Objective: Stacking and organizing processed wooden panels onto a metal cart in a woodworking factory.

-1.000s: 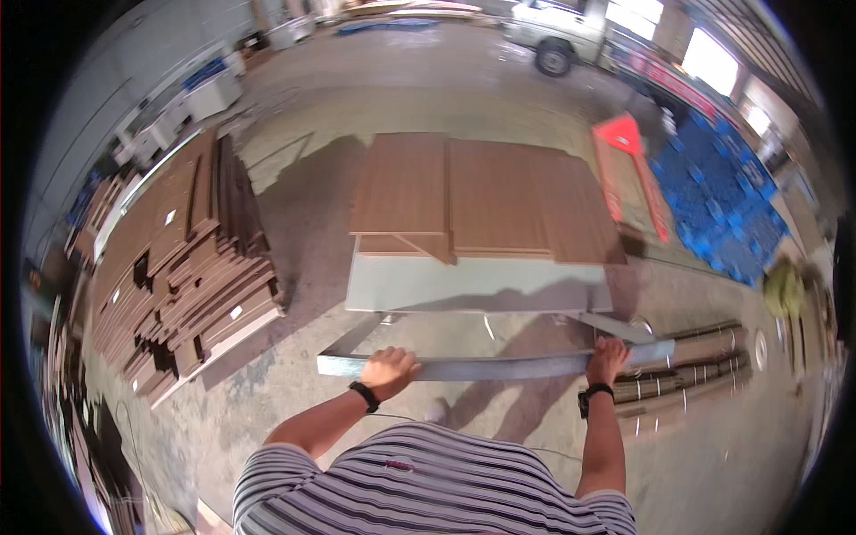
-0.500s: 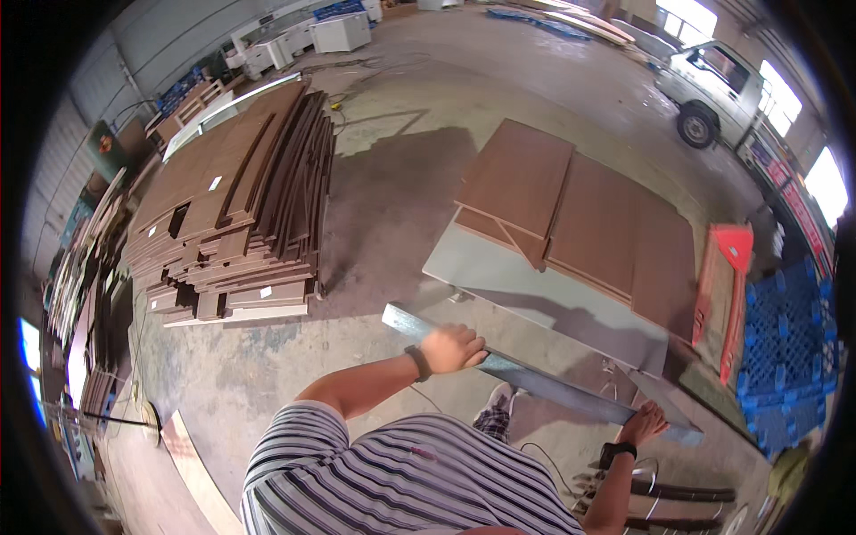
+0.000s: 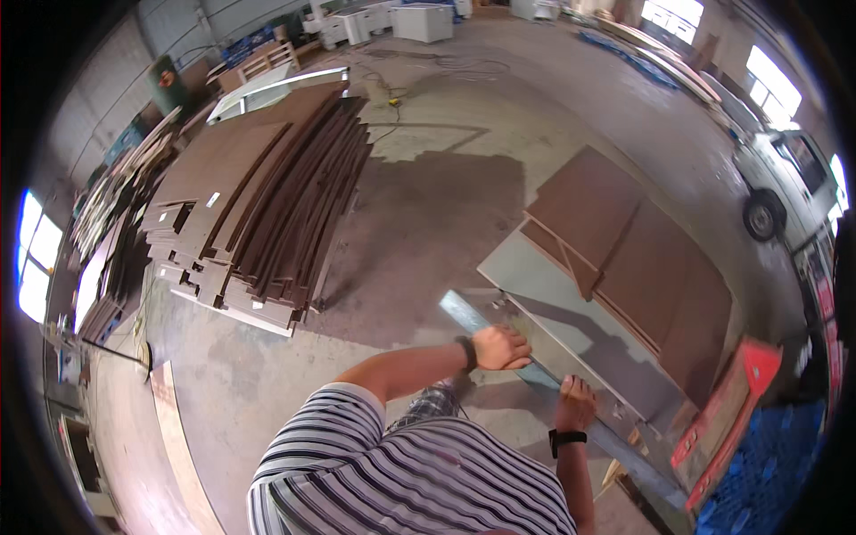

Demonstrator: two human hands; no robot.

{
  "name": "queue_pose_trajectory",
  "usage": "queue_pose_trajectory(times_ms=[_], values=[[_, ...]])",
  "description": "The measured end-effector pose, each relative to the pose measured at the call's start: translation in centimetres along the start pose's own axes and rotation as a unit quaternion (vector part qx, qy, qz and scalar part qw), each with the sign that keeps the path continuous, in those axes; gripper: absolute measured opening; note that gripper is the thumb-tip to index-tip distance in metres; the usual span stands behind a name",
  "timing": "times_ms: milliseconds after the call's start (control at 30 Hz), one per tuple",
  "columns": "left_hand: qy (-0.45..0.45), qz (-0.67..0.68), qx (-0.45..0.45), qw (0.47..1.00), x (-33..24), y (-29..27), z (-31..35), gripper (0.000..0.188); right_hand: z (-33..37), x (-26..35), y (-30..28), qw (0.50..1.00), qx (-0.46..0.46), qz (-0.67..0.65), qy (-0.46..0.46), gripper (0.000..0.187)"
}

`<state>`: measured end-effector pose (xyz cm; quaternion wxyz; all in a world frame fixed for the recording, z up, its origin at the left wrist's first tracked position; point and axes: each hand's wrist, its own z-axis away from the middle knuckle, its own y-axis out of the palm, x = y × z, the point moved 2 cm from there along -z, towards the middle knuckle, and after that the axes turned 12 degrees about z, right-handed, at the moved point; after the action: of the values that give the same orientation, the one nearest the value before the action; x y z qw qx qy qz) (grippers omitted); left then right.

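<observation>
Long grey narrow panel strip (image 3: 499, 334): held off the concrete floor (image 3: 428, 214) in front of the person, running from upper left to lower right. Left hand (image 3: 501, 348) is closed over the strip's upper edge, near its far end. Right hand (image 3: 575, 403) is clamped on it further down (fingers curled around the edge). The spaced grip appears to steady a long, flexible piece. Just beyond lies a low pallet of brown flat boards (image 3: 624, 259) on a grey sheet; a large stack of dark brown boards (image 3: 267, 196) sits well apart to the left.
</observation>
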<state>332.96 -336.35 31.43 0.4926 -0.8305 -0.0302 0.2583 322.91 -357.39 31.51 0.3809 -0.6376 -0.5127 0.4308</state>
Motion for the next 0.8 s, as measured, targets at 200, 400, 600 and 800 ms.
queue_pose_trajectory(times_ms=[200, 400, 600, 800], values=[[-0.042, 0.212, -0.159, 0.963, 10.6, -4.3, -6.6, 0.032, -14.0, -2.0, 6.7, 0.996, -0.048, 0.055, 0.044, 0.030], [-0.402, 0.207, -0.071, 0.889, 30.0, -5.8, 3.5, 0.031, -27.0, -8.2, 11.9, 0.963, 0.224, 0.096, 0.118, 0.044], [-0.551, 0.180, -0.161, 0.799, 48.0, -7.8, 5.5, 0.029, -41.1, -8.3, 19.5, 0.991, 0.130, -0.004, -0.018, 0.035], [-0.587, 0.184, -0.152, 0.774, 61.3, -10.1, 0.5, 0.024, -62.3, 2.7, 23.2, 0.945, 0.290, -0.153, 0.014, 0.037]])
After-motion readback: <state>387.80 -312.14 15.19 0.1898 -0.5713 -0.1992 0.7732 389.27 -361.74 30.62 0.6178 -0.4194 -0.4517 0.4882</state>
